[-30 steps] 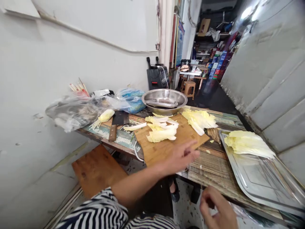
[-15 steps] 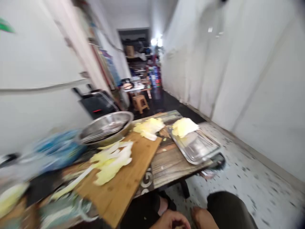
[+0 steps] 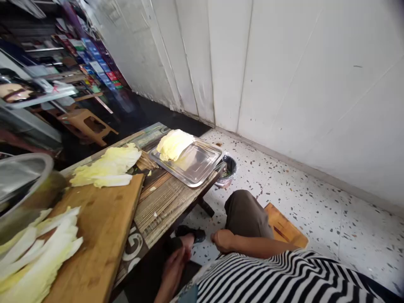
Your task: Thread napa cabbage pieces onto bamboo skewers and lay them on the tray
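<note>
My left hand (image 3: pixel 174 264) hangs low beside the table edge, close to my ankle, its fingers loosely stretched and holding nothing visible. At my knee rests my right hand (image 3: pixel 221 240), fingers curled closed with nothing seen in them. Pale cabbage leaves (image 3: pixel 47 252) lie on a wooden cutting board (image 3: pixel 102 214) at the left. More leaves (image 3: pixel 109 164) spread over the board's far end and the table. A metal tray (image 3: pixel 200 162) at the table's right end holds another cabbage leaf (image 3: pixel 175 144). Neither hand touches the leaves, board or tray.
A metal bowl (image 3: pixel 23 181) stands at the left edge. The wooden table (image 3: pixel 160 202) has a small lined bin (image 3: pixel 229 166) beside its right end. An orange-brown stool (image 3: pixel 285 227) is at my right. Farther off are a plastic stool (image 3: pixel 88 122) and a white wall (image 3: pixel 284 84).
The view has swung right and down, so the table items appear farther left. Both hands now show more fully, with the striped shirt and the stool at the right.
</note>
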{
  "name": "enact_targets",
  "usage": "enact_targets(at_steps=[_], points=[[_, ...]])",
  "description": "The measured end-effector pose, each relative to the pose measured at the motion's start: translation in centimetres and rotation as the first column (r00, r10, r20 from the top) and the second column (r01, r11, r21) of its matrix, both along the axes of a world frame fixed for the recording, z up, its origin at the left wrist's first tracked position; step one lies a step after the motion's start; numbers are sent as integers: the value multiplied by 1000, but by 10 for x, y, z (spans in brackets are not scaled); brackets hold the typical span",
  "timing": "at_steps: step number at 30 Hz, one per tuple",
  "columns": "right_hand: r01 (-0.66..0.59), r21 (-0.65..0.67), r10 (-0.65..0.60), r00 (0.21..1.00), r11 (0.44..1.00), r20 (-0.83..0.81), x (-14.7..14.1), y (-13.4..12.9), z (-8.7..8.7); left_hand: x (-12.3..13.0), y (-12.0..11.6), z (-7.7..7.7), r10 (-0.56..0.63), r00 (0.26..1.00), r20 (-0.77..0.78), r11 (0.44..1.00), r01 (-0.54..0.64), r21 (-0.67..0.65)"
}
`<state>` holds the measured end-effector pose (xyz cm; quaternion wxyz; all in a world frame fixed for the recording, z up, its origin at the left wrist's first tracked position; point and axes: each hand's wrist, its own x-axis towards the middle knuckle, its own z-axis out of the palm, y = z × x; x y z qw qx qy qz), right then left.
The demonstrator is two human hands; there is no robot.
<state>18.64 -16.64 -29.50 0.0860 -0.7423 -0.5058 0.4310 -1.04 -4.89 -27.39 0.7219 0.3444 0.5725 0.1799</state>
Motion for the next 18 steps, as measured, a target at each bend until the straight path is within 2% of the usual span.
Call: enact_targets(at_steps=[1,2,8,13,18], points=[[17,-25,-18,1000,1000,-14,1,2,0,2,2,-4,79,997,-2,996,-79,-34],[32,-44,-34,999,999,-32,1,4,0,5,5,-7,111,994,-2,993,-111,-41],[93,-27,-96,980,995,-174,-14,22,-12,5,16,-17,229,973,39,973,-227,-30],[207,45,-190,950,977,-248,-27,34,-16,-19,14,-8,301,951,66,953,-303,15],[417,120,-379,890,901,-253,-22,46,-16,-41,3,3,261,965,-3,965,-261,38]])
